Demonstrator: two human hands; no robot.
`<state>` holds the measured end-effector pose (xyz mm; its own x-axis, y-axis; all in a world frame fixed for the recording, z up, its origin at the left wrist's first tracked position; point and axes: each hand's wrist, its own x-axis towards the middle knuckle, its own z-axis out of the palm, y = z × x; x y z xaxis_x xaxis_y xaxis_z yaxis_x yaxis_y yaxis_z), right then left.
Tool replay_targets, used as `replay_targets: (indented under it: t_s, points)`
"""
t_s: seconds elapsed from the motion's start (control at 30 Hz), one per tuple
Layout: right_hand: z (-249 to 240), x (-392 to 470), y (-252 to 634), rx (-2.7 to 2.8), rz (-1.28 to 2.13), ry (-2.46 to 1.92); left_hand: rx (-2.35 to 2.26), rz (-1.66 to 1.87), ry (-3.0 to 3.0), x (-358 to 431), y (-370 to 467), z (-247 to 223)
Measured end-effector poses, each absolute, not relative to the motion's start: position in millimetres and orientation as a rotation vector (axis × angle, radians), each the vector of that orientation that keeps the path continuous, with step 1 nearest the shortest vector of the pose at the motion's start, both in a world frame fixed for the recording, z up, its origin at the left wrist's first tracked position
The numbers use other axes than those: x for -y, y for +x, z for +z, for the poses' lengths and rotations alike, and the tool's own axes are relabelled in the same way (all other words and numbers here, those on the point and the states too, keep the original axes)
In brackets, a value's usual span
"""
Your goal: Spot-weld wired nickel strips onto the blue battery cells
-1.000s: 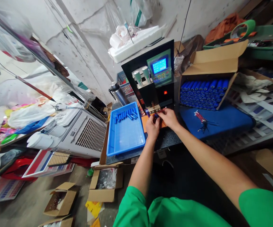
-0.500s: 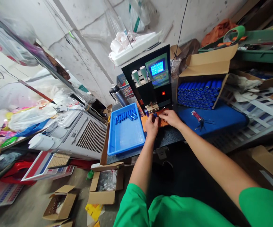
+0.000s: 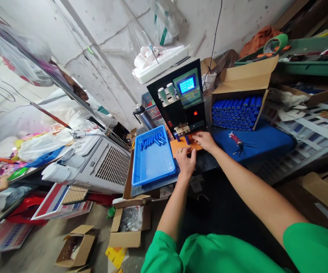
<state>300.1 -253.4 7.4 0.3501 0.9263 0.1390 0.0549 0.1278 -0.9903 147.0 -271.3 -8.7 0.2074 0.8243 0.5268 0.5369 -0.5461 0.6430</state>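
In front of the black, box-shaped machine with a lit blue screen (image 3: 184, 110), the bare left hand (image 3: 186, 161) has its fingers loosely bent and its grip slack, thumb parted from the fingers. The bare right hand (image 3: 205, 141) is a little closer to the machine, thumb and forefinger drawn together; whether that grip pinches something thin I cannot tell, as the fingertips are small here. Two slim blue cylinders (image 3: 187, 140) stand upright on a flat orange plate (image 3: 181, 144) at the machine's foot, just beyond the left hand. Left of the machine, a shallow blue plastic tray (image 3: 152, 167) holds a row of blue cylinders at its far end. Right of it, a red-and-black wire bundle (image 3: 236, 140) lies on a blue-covered surface (image 3: 272, 140), before an open brown cardboard box (image 3: 242, 81) packed with blue cylinders. A steel flask (image 3: 145, 116) stands left of the machine.
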Motion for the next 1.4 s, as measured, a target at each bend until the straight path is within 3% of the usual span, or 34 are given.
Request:
replay_targets:
  t_s: [0.33,0.67,0.87,1.2,1.4]
  points:
    - [6,252,299,0.929,0.912,-1.245,-1.421,1.183,2.133,274,161,-6]
    - [11,263,308,0.972,1.063,-1.16,-1.07,1.04,1.644,250,143,-4]
    - [17,266,311,1.256,1.059,-1.159,-1.1,0.948,1.75,239,144,4]
    - [13,261,312,1.227,1.176,-1.154,-1.12,0.82,1.754,231,143,8]
    - [15,261,314,1.222,1.074,-1.187,-1.142,1.052,1.815,240,141,11]
